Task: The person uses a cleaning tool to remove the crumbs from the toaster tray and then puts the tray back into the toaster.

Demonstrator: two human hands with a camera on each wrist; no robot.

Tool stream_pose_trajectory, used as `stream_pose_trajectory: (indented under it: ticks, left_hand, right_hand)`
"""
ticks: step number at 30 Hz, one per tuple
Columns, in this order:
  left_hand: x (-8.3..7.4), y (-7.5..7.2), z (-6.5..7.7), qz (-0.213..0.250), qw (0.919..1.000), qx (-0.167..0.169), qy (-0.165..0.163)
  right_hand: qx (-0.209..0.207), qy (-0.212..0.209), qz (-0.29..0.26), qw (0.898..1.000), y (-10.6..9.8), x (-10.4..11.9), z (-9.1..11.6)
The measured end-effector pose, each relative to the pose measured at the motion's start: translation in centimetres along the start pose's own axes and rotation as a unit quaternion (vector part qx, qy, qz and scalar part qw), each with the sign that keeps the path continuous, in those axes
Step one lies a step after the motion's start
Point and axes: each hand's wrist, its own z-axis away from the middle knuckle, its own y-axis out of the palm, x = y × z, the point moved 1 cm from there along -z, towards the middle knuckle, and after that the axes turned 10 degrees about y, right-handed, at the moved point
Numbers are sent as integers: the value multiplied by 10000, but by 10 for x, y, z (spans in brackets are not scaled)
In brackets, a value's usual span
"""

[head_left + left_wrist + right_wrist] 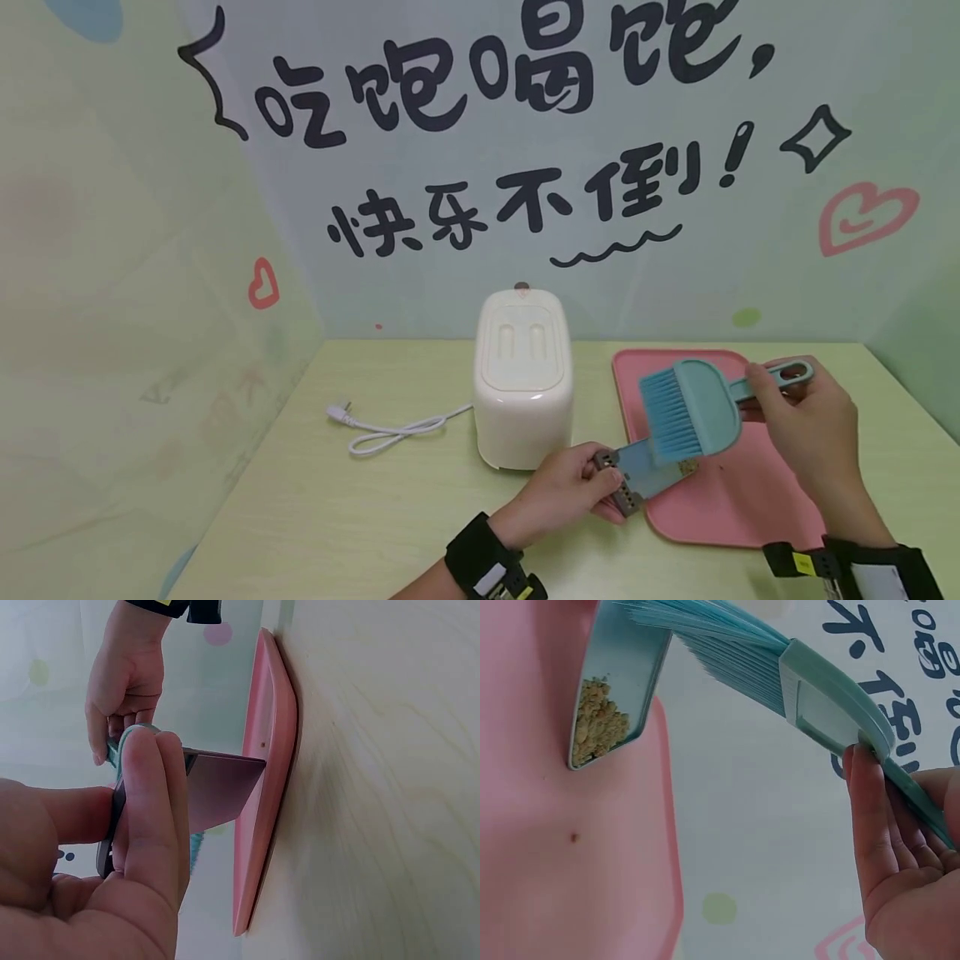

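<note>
My left hand grips the dark slotted end of a flat metal crumb tray, which reaches out over the pink tray. Tan crumbs lie heaped at the crumb tray's far end in the right wrist view. Between thumb and fingers, my right hand holds the handle of a teal brush. The blue bristles hang over the middle of the crumb tray; whether their tips press on it I cannot tell. From the left wrist, the crumb tray's underside shows.
A white toaster with a closed top stands behind my left hand, near the back wall. Its white cord and plug lie to its left on the pale wood table. One dark speck sits on the pink tray.
</note>
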Motion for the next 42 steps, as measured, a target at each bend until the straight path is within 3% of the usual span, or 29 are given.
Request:
stream_pose_trajectory:
  ticks: [5, 13, 16, 21, 26, 35, 38, 42]
  left_hand:
    - [0, 1, 0, 3, 10000, -21, 19]
    - [-1, 0, 0, -56, 10000, -8, 43]
    - [-2, 0, 0, -118, 9999, 14, 73]
    - [-3, 1, 1, -299, 9994, 79, 139]
    - [-5, 0, 1, -420, 9988, 174, 166]
    - [-5, -2, 0, -452, 9984, 215, 253]
    - [-6, -3, 0, -468, 9984, 203, 261]
    - [-5, -4, -1, -468, 9985, 183, 216]
  right_hand:
    - [77, -69, 409, 9991, 1, -10, -1]
    - [-271, -133, 847, 9960, -8, -19, -8]
    - [-504, 84, 821, 9953, -12, -17, -10]
    - [-878, 505, 279, 9945, -14, -12, -11]
    - [-731, 360, 79, 9966, -7, -13, -10]
    - [-495, -138, 850, 9951, -8, -18, -9]
    - [-588, 28, 794, 9951, -11, -16, -10]
    - [-892, 398, 324, 9947, -10, -14, -11]
